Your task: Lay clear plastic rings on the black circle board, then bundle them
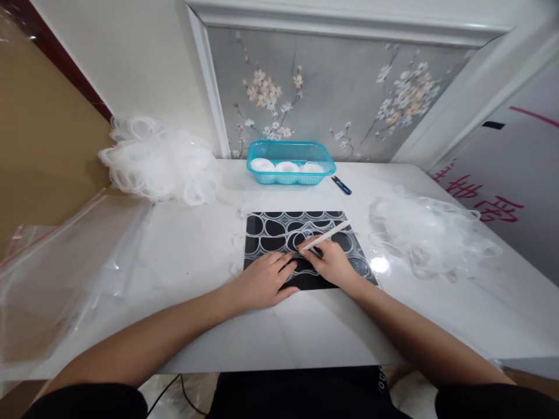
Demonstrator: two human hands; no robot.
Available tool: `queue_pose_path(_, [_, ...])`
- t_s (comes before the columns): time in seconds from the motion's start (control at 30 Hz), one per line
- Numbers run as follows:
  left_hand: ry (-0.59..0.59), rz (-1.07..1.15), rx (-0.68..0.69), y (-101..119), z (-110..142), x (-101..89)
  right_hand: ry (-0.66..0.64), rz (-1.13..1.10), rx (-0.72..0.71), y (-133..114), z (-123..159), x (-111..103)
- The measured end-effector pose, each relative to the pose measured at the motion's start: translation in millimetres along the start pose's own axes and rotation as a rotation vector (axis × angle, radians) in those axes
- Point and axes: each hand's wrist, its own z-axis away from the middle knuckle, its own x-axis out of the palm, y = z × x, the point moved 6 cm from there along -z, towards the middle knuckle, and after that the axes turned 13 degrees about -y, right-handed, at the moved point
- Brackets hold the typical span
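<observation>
A black sheet (318, 283) lies on the white table with translucent white rings (265, 244) spread over it in rows. My left hand (267, 280) rests palm down on the sheet's lower left, fingers stretched out and fingertips touching the ring layer. In my right hand (332, 262) is a slim off-white stick-like tool (329, 234), gripped like a pen and slanting up to the right. Its lower end is near a loose ring beside my left fingertips. My fingers hide the exact tip and the point of contact.
A turquoise basket (292, 179) at the back holds white rolls (287, 169). Blue thread snips (341, 185) lie to its right. Piles of translucent rings sit at the back left (161, 160) and right (423, 233). Clear plastic bags (74, 273) cover the left side.
</observation>
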Motion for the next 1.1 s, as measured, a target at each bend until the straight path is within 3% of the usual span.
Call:
queue_pose_path(0.17, [-0.024,0.04,-0.013,0.3,-2.1,-0.6,-0.131,0.368,-0.152,-18.1,-1.2,11.7])
queue_pose_path(0.23, [-0.026,0.07,-0.025,-0.5,-2.1,-1.4,-0.1,0.444,-0.132,-19.6,-13.0,-4.1])
queue_pose_path(0.3, [-0.026,0.102,-0.03,-1.7,-1.2,-2.2,0.086,0.475,-0.096,-21.0,-25.0,-40.5])
queue_pose_path(0.4, [-0.014,0.141,-0.033,-4.5,1.4,-3.6,0.466,0.425,-0.042,-21.6,-23.4,-102.6])
queue_pose_path(0.47, [-0.011,0.153,-0.034,-6.5,2.7,-5.0,0.541,0.337,-0.013,-16.9,-13.5,-120.8])
queue_pose_path(0.53, [-0.008,0.156,-0.032,-7.9,2.9,-7.4,0.473,0.216,0.028,-7.4,-2.7,-116.3])
queue_pose_path(0.63, [0.003,0.178,-0.01,-9.4,0.6,-12.3,0.342,0.027,0.087,8.4,11.0,-90.0])
queue_pose_path(0.73, [0.026,0.238,-0.036,-15.9,-5.0,-16.0,0.248,-0.157,0.051,14.9,13.1,-73.0])
queue_pose_path(0.83, [0.028,0.193,-0.085,-23.5,-14.1,-16.8,0.164,-0.325,0.041,17.9,7.4,-74.6])
queue_pose_path(0.9, [-0.046,0.113,-0.108,-26.6,-22.4,-14.0,0.118,-0.401,0.067,21.0,5.6,-77.8])
queue_pose_path(1.0, [-0.15,0.094,-0.137,-31.0,-33.8,-14.1,0.007,-0.389,0.029,20.6,10.7,-72.1])
queue_pose_path(1.1, [-0.156,0.185,-0.149,-36.3,-40.9,-25.0,-0.159,-0.246,-0.058,15.5,24.4,-54.4])
